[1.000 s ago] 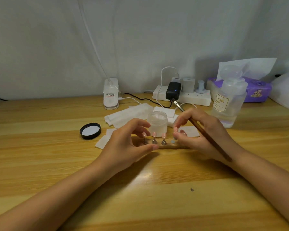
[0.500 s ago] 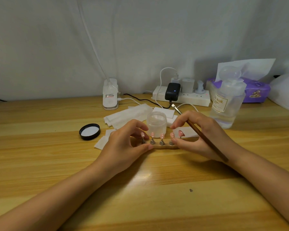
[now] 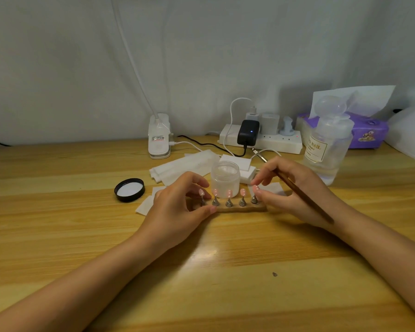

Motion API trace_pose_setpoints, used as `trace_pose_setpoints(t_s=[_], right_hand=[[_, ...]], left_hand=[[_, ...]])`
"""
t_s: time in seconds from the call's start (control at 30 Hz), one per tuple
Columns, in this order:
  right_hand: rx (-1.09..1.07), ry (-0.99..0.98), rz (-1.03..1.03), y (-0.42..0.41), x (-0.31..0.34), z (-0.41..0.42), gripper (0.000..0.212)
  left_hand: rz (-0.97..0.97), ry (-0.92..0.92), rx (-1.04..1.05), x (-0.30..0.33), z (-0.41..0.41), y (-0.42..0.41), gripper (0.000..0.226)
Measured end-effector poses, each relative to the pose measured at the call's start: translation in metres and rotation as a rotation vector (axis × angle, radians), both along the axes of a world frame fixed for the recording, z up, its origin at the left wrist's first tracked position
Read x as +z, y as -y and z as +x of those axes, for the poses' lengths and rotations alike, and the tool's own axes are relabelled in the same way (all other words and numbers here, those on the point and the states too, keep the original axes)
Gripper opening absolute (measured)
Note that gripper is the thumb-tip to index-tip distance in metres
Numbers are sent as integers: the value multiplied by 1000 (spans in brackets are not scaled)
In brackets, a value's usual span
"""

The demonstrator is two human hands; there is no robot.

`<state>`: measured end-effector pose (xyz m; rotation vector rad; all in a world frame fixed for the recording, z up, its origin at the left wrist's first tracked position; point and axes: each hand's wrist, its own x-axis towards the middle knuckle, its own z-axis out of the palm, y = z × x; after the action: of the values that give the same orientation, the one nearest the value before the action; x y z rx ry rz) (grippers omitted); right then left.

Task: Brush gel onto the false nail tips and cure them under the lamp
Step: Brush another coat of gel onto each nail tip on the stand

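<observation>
On the table (image 3: 58, 236): nail stand (image 3: 240, 208) at centre, between left hand (image 3: 177, 212) and right hand (image 3: 292, 195). Just behind it, open jar (image 3: 225, 178); jar lid (image 3: 129, 190) well to the left. Farther back, power strip (image 3: 261, 140), lamp base (image 3: 159, 136) to its left, bottle (image 3: 326, 149) to its right.

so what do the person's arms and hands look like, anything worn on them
Both forearms are bare as far as the frame shows: no sleeves, watch, bracelets or gloves. The left hand and right hand show no rings. The natural fingernails look short and unpainted, though they are small in this view.
</observation>
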<state>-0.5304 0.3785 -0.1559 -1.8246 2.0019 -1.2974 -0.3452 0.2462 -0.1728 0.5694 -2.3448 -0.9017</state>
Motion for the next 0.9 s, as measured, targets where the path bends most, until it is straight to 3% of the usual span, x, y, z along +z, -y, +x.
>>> trace_pose_setpoints(t_s=[0.27, 0.4, 0.63, 0.9], right_hand=[[-95, 281, -125, 3, 1, 0, 22], [-108, 302, -200, 5, 7, 14, 22], [19, 286, -200, 8, 7, 53, 28], [69, 379, -226, 10, -1, 65, 33]], left_hand=[[-13, 2, -4, 2, -2, -2, 34], [-83, -98, -4, 4, 0, -6, 32], [-383, -285, -46, 7, 1, -14, 38], [-383, -314, -79, 4, 2, -12, 20]])
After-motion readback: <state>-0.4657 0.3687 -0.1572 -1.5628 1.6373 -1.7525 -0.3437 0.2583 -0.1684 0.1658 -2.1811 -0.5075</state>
